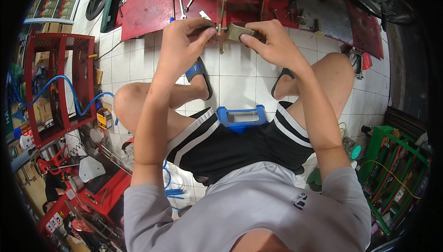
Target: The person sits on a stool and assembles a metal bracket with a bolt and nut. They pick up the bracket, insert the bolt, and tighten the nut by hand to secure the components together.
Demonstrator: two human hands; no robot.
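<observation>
Fingers [251, 38] of my right hand [272, 44] pinch a flat, tan metal plate [238, 31], thumb under its lower edge and fingertips closed on its right side; fingers of my left hand [184, 39] are drawn together around a small bolt-like part [220, 29] just left of that plate, thumb and forefinger meeting at its end. Plate and small part touch a thin upright metal bar [223, 7] that rises from the front edge of a red machine base [147, 7], above the white tiled floor [237, 74]. I am seated low over the work, knees spread, both feet in dark sandals [199, 74] flat on the tiles, with a blue plastic stool [241, 115] showing between my legs. Two open-ended wrenches [187, 2] lie on the red base just behind my left hand, well apart from the fingers. To my left stands a red metal rack [60, 85] with a blue air hose [55, 85] looped across it. To my right stands a green frame [392, 159] holding tools, and beside it sits a small round canister with a teal lid [354, 150]
</observation>
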